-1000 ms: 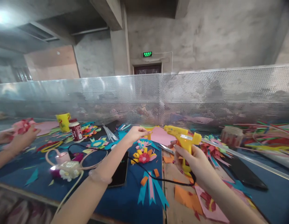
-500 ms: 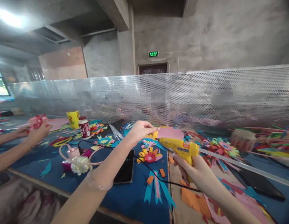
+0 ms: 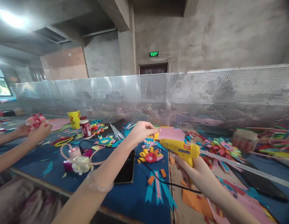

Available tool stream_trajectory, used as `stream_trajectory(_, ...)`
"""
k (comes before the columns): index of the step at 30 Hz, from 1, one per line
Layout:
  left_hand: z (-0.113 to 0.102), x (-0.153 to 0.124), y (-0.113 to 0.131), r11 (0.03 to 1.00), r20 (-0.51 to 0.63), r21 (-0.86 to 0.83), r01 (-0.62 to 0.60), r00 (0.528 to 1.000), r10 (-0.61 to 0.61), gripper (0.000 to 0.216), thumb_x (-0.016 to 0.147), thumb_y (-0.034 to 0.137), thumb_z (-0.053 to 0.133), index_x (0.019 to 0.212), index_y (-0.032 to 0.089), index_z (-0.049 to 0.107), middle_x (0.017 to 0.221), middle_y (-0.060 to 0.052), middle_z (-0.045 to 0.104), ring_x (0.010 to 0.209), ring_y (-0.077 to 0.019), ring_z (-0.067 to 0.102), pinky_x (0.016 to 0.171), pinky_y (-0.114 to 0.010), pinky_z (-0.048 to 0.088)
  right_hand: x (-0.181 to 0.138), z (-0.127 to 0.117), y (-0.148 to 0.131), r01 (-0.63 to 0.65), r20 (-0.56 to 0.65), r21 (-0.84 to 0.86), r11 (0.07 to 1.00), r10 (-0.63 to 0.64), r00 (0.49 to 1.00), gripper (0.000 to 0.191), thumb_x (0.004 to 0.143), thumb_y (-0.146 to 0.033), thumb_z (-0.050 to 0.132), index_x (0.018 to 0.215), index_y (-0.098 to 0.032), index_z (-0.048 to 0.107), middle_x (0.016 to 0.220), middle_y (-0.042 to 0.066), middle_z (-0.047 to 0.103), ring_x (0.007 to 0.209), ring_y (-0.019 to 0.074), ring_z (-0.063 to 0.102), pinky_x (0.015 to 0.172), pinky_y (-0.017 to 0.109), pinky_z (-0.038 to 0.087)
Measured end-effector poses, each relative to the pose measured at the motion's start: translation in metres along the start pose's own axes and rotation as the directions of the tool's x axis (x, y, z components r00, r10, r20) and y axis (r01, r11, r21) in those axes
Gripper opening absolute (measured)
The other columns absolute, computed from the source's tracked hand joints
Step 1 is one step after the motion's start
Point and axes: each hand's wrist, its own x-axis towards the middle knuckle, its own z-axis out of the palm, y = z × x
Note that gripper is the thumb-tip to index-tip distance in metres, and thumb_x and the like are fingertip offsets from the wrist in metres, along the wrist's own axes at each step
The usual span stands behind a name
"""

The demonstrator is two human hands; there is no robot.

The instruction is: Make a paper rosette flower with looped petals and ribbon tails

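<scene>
My right hand (image 3: 193,169) grips the handle of a yellow glue gun (image 3: 180,149), its nozzle pointing left and a clear glue stick (image 3: 240,168) trailing out the back to the right. My left hand (image 3: 142,130) hovers just left of the nozzle with thumb and fingers pinched together; what it pinches is too small to make out. Beneath both hands lie a yellow and red paper flower (image 3: 149,155) and a pink paper sheet (image 3: 171,133) on the blue table (image 3: 125,199).
A black phone (image 3: 125,168) and the gun's black cord (image 3: 163,182) lie near my left forearm. A yellow cup (image 3: 74,119), a red-labelled bottle (image 3: 85,127), paper scraps and ribbons (image 3: 158,189) litter the table. Another person's hands (image 3: 38,130) hold a pink flower at left. A perforated metal screen (image 3: 181,96) stands behind.
The glue gun has swung lower and leftward until its nozzle sits close to my pinched left fingers. The view has shifted slightly to the left.
</scene>
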Motion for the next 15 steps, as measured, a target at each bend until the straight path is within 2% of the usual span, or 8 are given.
stream_trajectory(15, -0.0015, -0.0009, 0.0031, 0.999, 0.01, -0.033, 0.023, 1.0, -0.023, 0.021, 0.063, 0.035, 0.072, 0.063, 0.015, 0.064, 0.06, -0.002, 0.061, 0.057, -0.0115, 0.053, 0.057, -0.025, 0.04, 0.0021, 0.0007, 0.0013, 0.032, -0.013, -0.053, 0.998, -0.033, 0.999, 0.037, 0.083, -0.054, 0.046, 0.065, -0.021, 0.042, 0.04, -0.007, 0.04, 0.033, 0.0096, 0.04, 0.036, 0.023, 0.033)
